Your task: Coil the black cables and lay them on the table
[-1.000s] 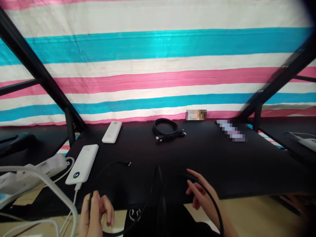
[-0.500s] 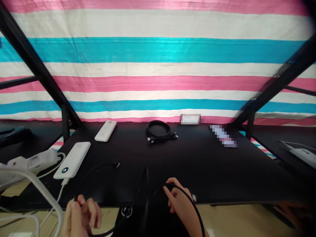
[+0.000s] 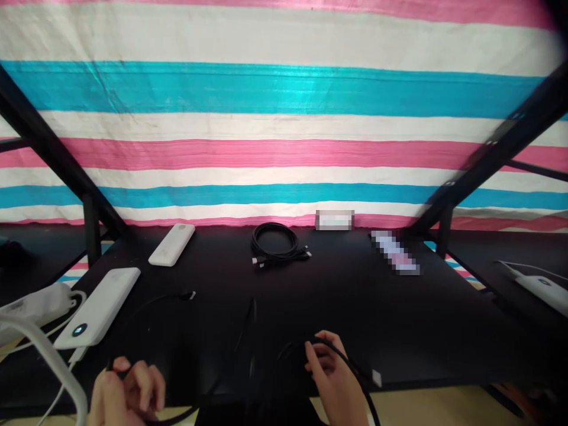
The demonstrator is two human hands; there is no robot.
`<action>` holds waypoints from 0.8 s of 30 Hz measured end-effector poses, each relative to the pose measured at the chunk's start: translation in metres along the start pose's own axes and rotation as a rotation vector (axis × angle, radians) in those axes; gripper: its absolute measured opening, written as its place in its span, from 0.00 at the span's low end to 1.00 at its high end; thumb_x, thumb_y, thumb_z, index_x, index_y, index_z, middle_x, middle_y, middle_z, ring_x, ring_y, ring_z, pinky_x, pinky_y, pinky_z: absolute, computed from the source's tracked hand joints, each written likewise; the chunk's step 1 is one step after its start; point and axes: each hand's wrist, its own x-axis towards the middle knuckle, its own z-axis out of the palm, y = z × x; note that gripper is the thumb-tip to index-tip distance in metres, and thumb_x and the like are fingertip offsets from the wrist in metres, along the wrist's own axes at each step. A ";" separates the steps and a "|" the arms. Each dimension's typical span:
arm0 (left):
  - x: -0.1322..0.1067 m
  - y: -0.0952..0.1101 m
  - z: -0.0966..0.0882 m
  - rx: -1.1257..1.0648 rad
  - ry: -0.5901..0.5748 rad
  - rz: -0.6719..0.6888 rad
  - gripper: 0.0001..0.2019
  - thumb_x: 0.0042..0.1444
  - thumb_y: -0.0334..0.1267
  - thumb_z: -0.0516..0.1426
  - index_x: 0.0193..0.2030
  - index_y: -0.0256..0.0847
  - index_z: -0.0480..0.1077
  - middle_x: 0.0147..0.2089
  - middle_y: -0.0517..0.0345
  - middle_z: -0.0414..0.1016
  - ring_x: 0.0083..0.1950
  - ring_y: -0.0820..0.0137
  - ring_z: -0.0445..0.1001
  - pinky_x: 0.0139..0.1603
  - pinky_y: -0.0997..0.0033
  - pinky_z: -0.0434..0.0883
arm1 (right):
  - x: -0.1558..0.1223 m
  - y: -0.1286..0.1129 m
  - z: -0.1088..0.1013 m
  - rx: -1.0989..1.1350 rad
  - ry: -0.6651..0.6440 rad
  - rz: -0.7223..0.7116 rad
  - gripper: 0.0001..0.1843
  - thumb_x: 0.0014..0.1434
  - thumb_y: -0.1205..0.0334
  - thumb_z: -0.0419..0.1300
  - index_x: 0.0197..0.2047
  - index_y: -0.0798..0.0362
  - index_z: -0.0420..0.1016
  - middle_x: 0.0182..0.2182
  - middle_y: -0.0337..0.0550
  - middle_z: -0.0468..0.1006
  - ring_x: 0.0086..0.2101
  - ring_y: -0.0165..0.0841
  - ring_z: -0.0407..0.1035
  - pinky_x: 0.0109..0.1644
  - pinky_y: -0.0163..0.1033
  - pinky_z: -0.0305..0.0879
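Note:
My right hand [image 3: 336, 376] pinches a black cable [image 3: 367, 397] between thumb and fingers, at the front edge of the black table. One strand arcs over the back of this hand, and a pale connector [image 3: 377, 377] shows to its right. At the lower left, my left hand [image 3: 128, 390] has its fingers curled round another part of black cable. A cable end with a metal plug [image 3: 191, 294] lies on the table beyond the left hand. Loose, dim loops hang between both hands; how they join is hard to make out against the black surface.
A coiled black cable [image 3: 276, 257] lies at the table's back middle. Two white power banks [image 3: 98, 307] rest at left, the nearer one plugged into a white cable. Beside them is a white power strip [image 3: 39, 305]. Two blurred-out items [image 3: 394, 253] lie at the back right.
The view has turned slightly right, so the table things sit further left. My right hand has moved a little to the right with the cable; both hands keep their hold.

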 end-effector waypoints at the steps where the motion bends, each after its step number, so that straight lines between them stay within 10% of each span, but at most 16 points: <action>1: 0.000 -0.001 0.005 0.009 0.001 -0.013 0.09 0.58 0.43 0.54 0.32 0.44 0.59 0.12 0.71 0.52 0.14 0.76 0.52 0.14 0.79 0.53 | 0.004 0.004 -0.003 0.012 0.031 -0.004 0.25 0.51 0.41 0.57 0.45 0.51 0.65 0.26 0.41 0.78 0.25 0.37 0.74 0.29 0.38 0.70; 13: 0.006 -0.063 0.012 0.274 -0.362 -0.042 0.17 0.56 0.56 0.53 0.37 0.44 0.59 0.16 0.70 0.60 0.16 0.77 0.57 0.15 0.81 0.57 | 0.019 -0.003 -0.010 0.430 0.132 -0.135 0.19 0.57 0.48 0.58 0.48 0.51 0.67 0.48 0.48 0.73 0.47 0.42 0.71 0.49 0.47 0.72; 24: 0.012 -0.041 -0.002 0.086 -0.085 0.107 0.09 0.61 0.48 0.52 0.39 0.47 0.57 0.14 0.74 0.55 0.14 0.76 0.53 0.13 0.81 0.54 | 0.023 -0.004 -0.005 0.488 0.233 -0.264 0.16 0.58 0.48 0.57 0.43 0.49 0.63 0.33 0.38 0.69 0.30 0.33 0.73 0.32 0.41 0.74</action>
